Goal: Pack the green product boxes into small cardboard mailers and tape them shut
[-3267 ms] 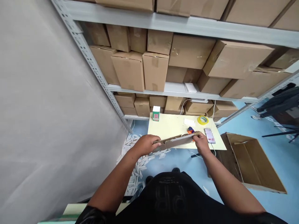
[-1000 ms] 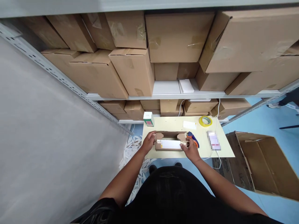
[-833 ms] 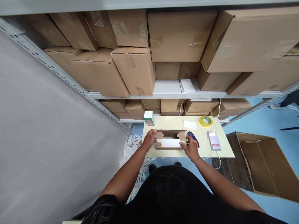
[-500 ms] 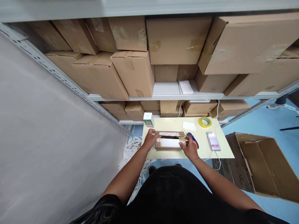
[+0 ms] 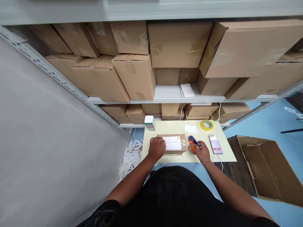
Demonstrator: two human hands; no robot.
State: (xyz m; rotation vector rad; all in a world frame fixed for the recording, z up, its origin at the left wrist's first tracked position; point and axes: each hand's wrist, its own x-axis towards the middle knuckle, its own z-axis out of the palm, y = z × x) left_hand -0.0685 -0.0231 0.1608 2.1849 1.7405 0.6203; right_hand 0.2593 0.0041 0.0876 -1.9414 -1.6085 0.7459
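Observation:
A small brown cardboard box (image 5: 174,143) with white labels on its closed top flaps lies on the pale yellow table (image 5: 227,156). My left hand (image 5: 156,147) rests on the box's left end, fingers curled down over the flap. My right hand (image 5: 201,151) has closed round the orange and blue tape dispenser (image 5: 193,144) just right of the box.
A yellow tape roll (image 5: 206,125), a white slip (image 5: 190,129), a green and white carton (image 5: 149,122) and a phone (image 5: 215,144) on a cable lie on the table. An open cardboard box (image 5: 265,167) stands on the blue floor at right. White scraps (image 5: 129,156) litter the floor. Shelves hold several boxes.
The box's top flaps have been folded shut. My left hand moved onto the closed top and my right hand left the box and took hold of the tape dispenser.

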